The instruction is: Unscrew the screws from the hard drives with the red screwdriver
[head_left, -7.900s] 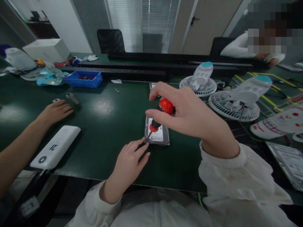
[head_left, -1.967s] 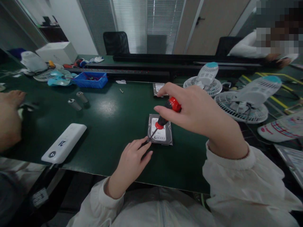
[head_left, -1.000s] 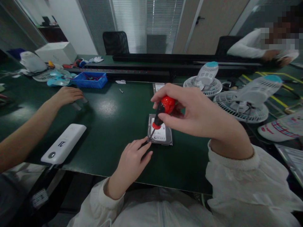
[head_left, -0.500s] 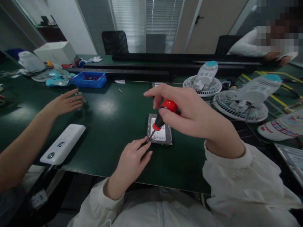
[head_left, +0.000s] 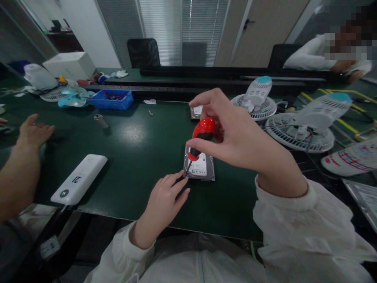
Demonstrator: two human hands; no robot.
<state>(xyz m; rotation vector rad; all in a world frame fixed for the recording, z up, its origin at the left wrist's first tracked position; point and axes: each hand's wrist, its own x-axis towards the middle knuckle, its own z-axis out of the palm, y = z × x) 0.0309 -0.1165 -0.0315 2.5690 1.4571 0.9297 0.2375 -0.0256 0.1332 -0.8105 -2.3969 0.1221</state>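
A silver hard drive (head_left: 209, 169) with a white label lies flat on the green table. My right hand (head_left: 232, 129) holds a red-and-black screwdriver (head_left: 203, 131) above it, thumb against the handle and index finger raised off it; the other fingers are partly hidden. The tool slants down, its tip at the drive's near left corner. At that same corner, my left hand (head_left: 166, 198) has its fingertips closed on the drive's edge, around the screwdriver tip. Whatever lies directly under the tip is too small to make out.
Left of me are a white power bank (head_left: 79, 179), a metal cylinder (head_left: 101, 121) and another person's hand (head_left: 35, 131). A blue tray (head_left: 113, 100) and a screw (head_left: 150, 113) lie farther back. Another drive (head_left: 195, 112) sits behind my right hand; fan parts (head_left: 300, 129) stand right.
My right hand has shifted its fingers on the screwdriver, whose handle has tilted slightly. The other person's hand has drawn left, away from the metal cylinder. My left hand has stayed put.
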